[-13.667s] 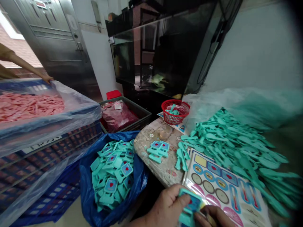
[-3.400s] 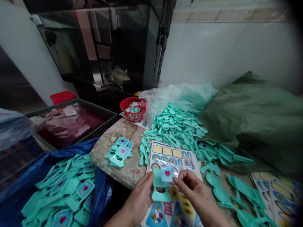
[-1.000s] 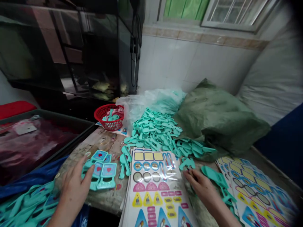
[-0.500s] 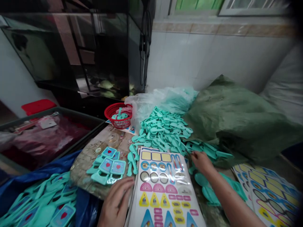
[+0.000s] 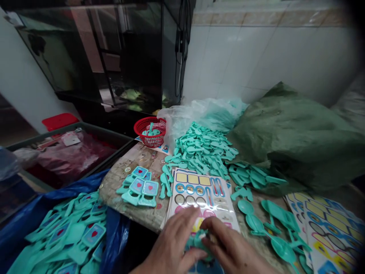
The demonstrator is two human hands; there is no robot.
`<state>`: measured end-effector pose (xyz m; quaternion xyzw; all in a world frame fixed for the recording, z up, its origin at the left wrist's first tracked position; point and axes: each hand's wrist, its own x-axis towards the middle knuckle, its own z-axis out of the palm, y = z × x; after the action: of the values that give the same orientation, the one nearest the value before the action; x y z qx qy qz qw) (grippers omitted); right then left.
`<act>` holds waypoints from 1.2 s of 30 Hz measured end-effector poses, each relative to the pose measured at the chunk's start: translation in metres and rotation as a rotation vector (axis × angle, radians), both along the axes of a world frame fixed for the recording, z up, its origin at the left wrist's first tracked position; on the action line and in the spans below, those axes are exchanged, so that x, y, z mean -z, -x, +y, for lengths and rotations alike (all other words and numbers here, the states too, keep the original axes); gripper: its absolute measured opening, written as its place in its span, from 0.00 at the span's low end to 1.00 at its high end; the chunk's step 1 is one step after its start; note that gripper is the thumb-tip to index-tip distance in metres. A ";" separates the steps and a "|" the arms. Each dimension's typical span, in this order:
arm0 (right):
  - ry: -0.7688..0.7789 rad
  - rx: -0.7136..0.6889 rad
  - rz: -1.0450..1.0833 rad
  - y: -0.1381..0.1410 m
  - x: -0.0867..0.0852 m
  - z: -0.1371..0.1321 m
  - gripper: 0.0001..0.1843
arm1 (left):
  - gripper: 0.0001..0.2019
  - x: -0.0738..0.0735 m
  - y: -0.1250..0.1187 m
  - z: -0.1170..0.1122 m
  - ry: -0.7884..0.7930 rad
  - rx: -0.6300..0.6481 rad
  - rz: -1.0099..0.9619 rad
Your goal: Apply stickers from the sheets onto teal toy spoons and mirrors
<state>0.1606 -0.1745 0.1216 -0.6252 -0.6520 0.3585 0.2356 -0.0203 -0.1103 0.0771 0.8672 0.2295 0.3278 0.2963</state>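
My left hand [image 5: 178, 243] and my right hand [image 5: 228, 245] meet low in front of me, fingers curled round a small teal plastic piece [image 5: 198, 239]. Its exact kind is mostly hidden by the fingers. Beneath them lies a stack of printed sticker sheets [image 5: 209, 203], with yellow squares, round dials and thermometers on the top one. Just left of the sheets are a few teal toy pieces [image 5: 165, 182]. Farther left, several teal pieces with blue heart stickers [image 5: 139, 186] overlap on the table. Teal spoon-shaped pieces [image 5: 252, 220] lie to the right.
A big heap of teal pieces [image 5: 202, 146] spills from a clear plastic bag behind the sheets. Around it are a red basket [image 5: 151, 139], a green sack [image 5: 299, 133] and more sticker sheets [image 5: 327, 232]. A blue-lined container [image 5: 114, 236] of stickered pieces stands lower left.
My right hand has come from the teal pieces beyond the sheets back to my left hand. Both now grip a small teal piece over the sheets. The view has shifted slightly.
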 end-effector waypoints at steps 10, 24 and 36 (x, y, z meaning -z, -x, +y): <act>-0.055 0.249 0.083 0.005 0.018 0.028 0.16 | 0.12 0.007 0.010 -0.011 1.209 -0.232 -0.285; -0.273 0.106 -0.333 0.008 0.051 0.072 0.10 | 0.18 0.020 0.021 0.008 1.458 -0.273 -0.636; -0.220 0.093 -0.317 0.014 0.059 0.078 0.07 | 0.12 0.019 0.023 0.017 1.460 -0.198 -0.539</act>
<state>0.1467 -0.0967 0.0623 -0.6738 -0.6865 0.1708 0.2134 -0.0432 -0.0938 0.0582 0.3192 0.3834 0.3179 0.8062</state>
